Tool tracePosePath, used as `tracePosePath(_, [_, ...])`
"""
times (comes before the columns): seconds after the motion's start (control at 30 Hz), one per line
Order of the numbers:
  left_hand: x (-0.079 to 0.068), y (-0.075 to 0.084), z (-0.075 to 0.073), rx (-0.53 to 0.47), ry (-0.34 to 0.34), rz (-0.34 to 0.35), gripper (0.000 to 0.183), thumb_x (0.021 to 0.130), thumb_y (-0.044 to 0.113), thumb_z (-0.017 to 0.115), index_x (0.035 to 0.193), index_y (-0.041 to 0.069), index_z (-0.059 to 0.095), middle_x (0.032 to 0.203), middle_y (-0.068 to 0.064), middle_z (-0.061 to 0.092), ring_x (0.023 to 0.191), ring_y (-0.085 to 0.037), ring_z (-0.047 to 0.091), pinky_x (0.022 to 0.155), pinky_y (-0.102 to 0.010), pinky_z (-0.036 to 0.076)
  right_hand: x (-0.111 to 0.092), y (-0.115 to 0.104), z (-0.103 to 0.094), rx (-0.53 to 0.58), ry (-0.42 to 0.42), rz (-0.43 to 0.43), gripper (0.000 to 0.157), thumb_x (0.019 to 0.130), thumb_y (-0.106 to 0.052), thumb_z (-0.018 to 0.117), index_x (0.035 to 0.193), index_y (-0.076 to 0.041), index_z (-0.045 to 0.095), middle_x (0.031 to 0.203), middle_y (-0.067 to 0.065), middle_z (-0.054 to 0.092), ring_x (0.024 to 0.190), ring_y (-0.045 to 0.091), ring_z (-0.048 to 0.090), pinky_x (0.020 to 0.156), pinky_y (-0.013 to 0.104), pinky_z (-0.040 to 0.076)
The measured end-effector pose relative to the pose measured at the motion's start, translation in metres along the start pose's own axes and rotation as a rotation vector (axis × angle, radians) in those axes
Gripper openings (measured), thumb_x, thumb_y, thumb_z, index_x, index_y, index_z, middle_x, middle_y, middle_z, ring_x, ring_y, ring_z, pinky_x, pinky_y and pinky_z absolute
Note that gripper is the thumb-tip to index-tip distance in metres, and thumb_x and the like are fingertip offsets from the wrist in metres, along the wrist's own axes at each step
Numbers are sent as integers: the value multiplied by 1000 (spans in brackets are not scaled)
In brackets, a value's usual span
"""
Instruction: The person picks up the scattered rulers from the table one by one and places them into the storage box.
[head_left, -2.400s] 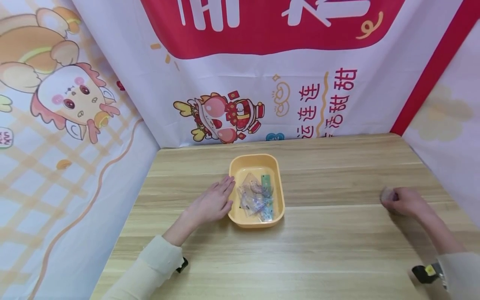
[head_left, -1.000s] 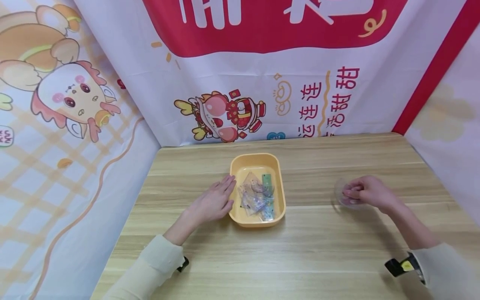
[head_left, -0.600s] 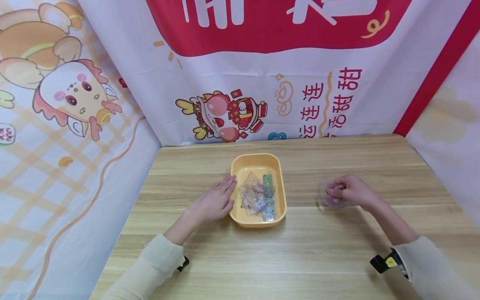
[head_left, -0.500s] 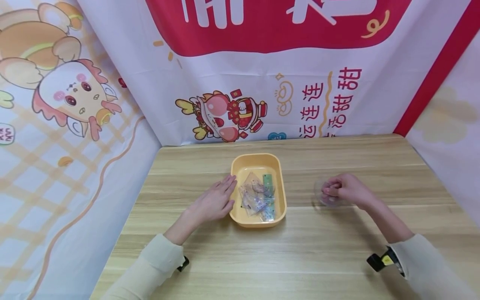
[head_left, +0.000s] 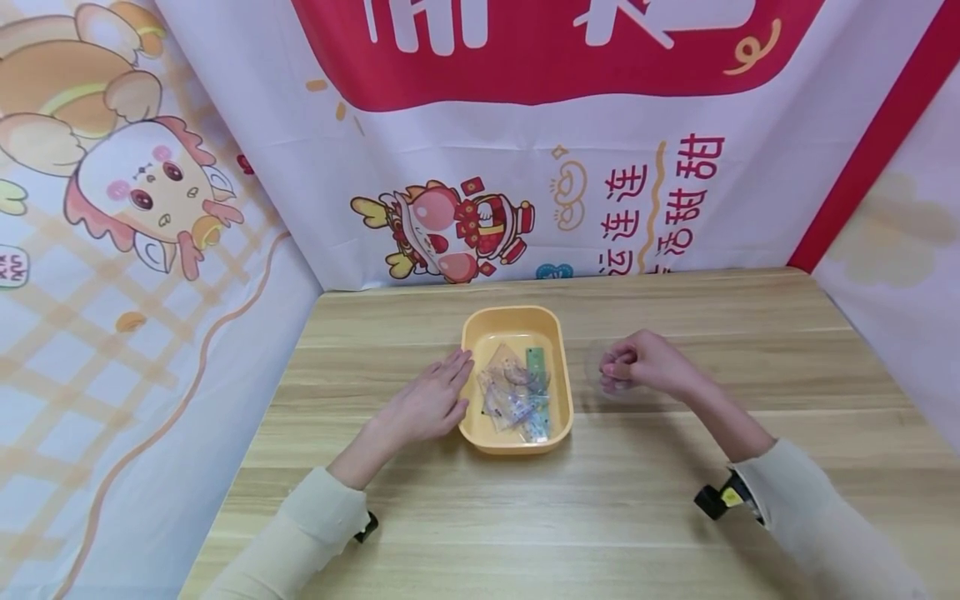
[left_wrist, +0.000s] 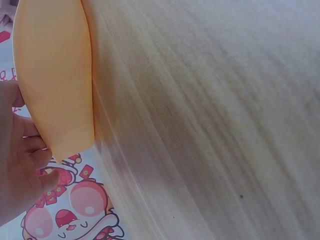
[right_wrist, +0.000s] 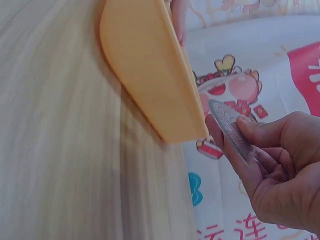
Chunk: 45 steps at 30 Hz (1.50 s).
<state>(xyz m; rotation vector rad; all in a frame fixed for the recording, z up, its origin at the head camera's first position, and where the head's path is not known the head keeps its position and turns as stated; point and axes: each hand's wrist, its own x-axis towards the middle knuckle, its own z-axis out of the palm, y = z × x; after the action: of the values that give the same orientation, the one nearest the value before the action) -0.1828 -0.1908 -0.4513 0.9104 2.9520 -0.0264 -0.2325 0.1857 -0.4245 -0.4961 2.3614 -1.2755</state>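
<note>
My right hand (head_left: 648,362) pinches a clear, thin protractor (right_wrist: 231,127) with fine curved markings, thumb on one face and fingers behind, as the right wrist view shows. It is above the table just right of a yellow plastic box (head_left: 516,448). My left hand (head_left: 423,404) rests with extended fingers against the box's left rim; the left wrist view shows those fingertips at the edge of the box wall (left_wrist: 57,75). Inside the box lie a green ruler (head_left: 535,360), a clear triangular set square (head_left: 501,354) and other overlapping clear pieces.
The wood-grain table (head_left: 420,525) runs back to a white and red printed cloth (head_left: 525,133). Another printed cloth (head_left: 247,192) stands along the left side, and a pale one (head_left: 892,250) along the right. Dark devices sit at both wrists.
My right hand has moved left across the table with the protractor, from the far right to close beside the box. My left hand and the box stay in place.
</note>
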Motion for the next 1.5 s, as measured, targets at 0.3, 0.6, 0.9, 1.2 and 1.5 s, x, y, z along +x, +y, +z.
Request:
tracePosePath(0.3, [-2,0,1,-2,-3,-10,64,103,33,47,154,0,31,165,-15,22,154,-29,21,122,-49,29,25,-25,12,7,-3,7,17,97,-6,62,104,6,71,89,12,76,80,17,73,78,38,63])
tracePosePath(0.6, [-4,2,2,6,-9,-19,64,103,35,45,155,0,30,166,-14,21,155,-29,20,122,-48,29,53,-47,21,-34,-43,-45,9,92,-4,68,93,4,71,82,12,76,73,16,73,71,34,63])
tracePosePath(0.9, [1,6,2,-26,-8,-3,64,103,34,45,155,0,31,166,-14,21,155,-27,20,123,-49,29,82,-58,24,-127,-127,-126,7,91,-1,67,94,5,68,79,14,75,69,17,73,70,38,63])
tracePosePath(1.2, [-2,7,2,-18,-23,-8,64,103,33,45,155,0,29,166,-14,19,155,-27,19,122,-49,29,110,-69,36,-354,-166,-147,10,90,-7,71,97,-1,75,75,5,73,65,12,68,63,27,58])
tracePosePath(1.5, [1,7,1,-11,-8,16,64,103,33,45,155,0,29,166,-15,20,155,-28,20,121,-50,31,129,-65,45,-495,-168,-180,16,86,-4,74,101,2,75,83,11,74,71,16,68,64,26,56])
